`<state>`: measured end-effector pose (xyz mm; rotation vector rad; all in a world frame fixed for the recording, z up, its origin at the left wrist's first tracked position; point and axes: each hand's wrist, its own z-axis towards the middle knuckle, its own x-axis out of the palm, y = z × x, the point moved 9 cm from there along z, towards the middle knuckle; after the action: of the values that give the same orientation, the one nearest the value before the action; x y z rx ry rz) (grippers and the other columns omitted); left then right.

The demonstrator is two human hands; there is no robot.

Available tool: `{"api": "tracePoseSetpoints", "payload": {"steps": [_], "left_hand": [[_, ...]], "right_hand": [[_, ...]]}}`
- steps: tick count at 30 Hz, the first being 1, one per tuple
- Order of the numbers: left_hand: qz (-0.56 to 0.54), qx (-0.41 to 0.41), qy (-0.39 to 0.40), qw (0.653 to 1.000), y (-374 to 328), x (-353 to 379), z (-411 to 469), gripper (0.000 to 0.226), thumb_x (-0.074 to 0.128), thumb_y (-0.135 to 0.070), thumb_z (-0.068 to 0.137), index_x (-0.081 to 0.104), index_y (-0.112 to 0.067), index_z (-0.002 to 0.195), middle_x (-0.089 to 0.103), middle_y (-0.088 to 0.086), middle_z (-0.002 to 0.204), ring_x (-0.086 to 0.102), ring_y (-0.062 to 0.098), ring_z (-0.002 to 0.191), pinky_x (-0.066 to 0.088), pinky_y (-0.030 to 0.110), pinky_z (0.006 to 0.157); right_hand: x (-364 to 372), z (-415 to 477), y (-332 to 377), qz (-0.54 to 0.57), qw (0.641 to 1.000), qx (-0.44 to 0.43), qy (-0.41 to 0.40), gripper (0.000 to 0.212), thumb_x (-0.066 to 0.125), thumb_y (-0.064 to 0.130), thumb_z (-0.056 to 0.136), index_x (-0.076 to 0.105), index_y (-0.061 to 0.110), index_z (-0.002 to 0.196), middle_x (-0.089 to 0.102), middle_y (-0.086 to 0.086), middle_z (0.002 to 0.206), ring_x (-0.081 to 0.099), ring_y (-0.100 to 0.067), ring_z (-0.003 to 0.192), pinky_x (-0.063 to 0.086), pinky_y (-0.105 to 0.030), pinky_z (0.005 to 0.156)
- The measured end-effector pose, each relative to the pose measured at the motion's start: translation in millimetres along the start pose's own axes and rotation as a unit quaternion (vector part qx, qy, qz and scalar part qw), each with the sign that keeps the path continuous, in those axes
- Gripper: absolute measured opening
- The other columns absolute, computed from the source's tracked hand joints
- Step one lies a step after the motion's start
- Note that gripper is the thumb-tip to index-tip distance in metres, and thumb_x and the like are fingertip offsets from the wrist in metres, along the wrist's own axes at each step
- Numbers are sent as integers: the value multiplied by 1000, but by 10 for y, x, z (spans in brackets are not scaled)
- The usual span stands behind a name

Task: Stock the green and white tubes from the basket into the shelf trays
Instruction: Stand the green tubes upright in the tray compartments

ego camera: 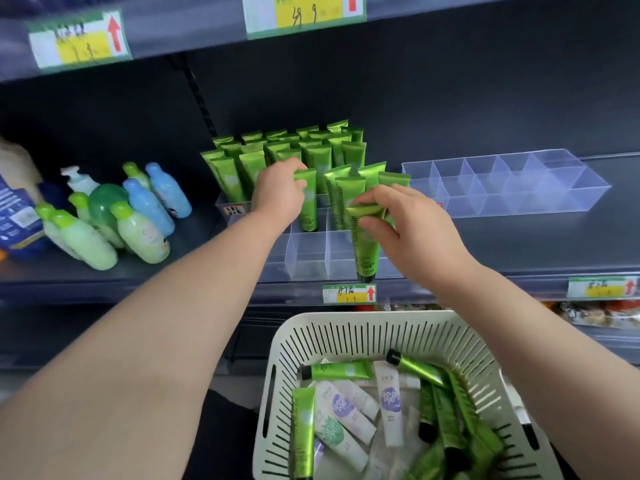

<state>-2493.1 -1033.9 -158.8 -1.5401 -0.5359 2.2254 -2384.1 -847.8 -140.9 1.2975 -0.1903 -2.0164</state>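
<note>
The left hand (278, 197) gripped one green tube (309, 211) and the right hand (407, 232) pinched a second green tube (365, 249) by its crimped end, likely the firmest hold on such light, soft tubes, at the shelf tray (308, 263).

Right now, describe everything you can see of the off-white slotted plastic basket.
The off-white slotted plastic basket sits low, below the shelf edge. It has rounded corners, walls of vertical slots and a handle slot in its left wall. Shiny green tubes with black caps and white tubes with purple or green motifs lie loose inside. Its near edge is cut off; the left hand and right hand do not touch it.
</note>
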Motion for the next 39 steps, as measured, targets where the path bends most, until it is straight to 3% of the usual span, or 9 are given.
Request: {"api": "tracePoseSetpoints", "payload": {"steps": [6, 10, 13, 16, 23, 30, 34, 39], "left_hand": [[-18, -29, -2, 999, 130, 34, 53, 38, 53, -6, 96, 55, -21, 131, 63, 8, 120, 57, 18, 79, 43, 27, 66], [-8, -13, -11, 1000, 122, -95, -86, 47, 56, -9, 95, 46, -19, 139, 54, 5, 137, 54, 25, 120, 43, 33, 95], [21, -4, -23, 999, 147, -252, -272, 49, 59, -12, 93, 44, -16, 139, 53, 8, 134, 53, 27, 120, 45, 39, 96], [40, 28, -21, 999, 110, -379, -511, 41, 58, -11, 94, 50, -15, 134, 51, 6, 137, 54, 26, 117, 45, 36, 90], [99, 138, 55, 984, 81, -276, -945, 26, 52, -3, 94, 68, -11, 113, 58, 3, 131, 47, 25, 122, 46, 40, 91], [145, 146, 93, 974, 210, -235, -972, 27, 49, -9, 97, 64, -13, 120, 54, 0, 133, 41, 20, 125, 41, 35, 92], [143, 143, 84, 976, 210, -261, -949, 27, 49, -10, 98, 63, -14, 120, 55, -2, 133, 42, 19, 122, 39, 32, 89], [135, 143, 81, 977, 179, -260, -941, 27, 49, -8, 98, 63, -14, 120, 55, -2, 132, 42, 19, 120, 39, 31, 89]], "right_hand": [[29, 83, -15, 26, 1000, 8, 3, 20, 58, 22, 91, 63, 22, 111, 63, 8, 97, 58, -15, 93, 47, -32, 73], [26, 143, 121, 62, 998, 5, -11, 20, 56, 23, 92, 61, 20, 112, 65, 6, 98, 62, -17, 92, 50, -36, 80], [64, 248, 276, 62, 998, -4, -23, 21, 55, 23, 93, 60, 20, 114, 65, 5, 96, 61, -15, 91, 47, -33, 77], [147, 396, 410, 37, 998, -16, -42, 23, 54, 22, 93, 60, 18, 115, 66, 2, 99, 58, -18, 96, 45, -32, 74], [355, 784, 491, -45, 997, -5, -63, 27, 50, 22, 95, 57, 18, 121, 61, -3, 115, 52, -26, 109, 44, -35, 74], [583, 1005, 352, -81, 996, 29, -23, 32, 49, 21, 94, 55, 18, 125, 60, -6, 119, 57, -30, 102, 39, -33, 69], [738, 1010, 261, -125, 991, 34, 24, 32, 50, 22, 95, 53, 20, 126, 62, -7, 117, 58, -31, 102, 45, -35, 72], [836, 956, 170, -132, 990, 34, 41, 27, 46, 14, 95, 61, 23, 116, 64, -4, 111, 59, -29, 97, 43, -32, 67]]}}
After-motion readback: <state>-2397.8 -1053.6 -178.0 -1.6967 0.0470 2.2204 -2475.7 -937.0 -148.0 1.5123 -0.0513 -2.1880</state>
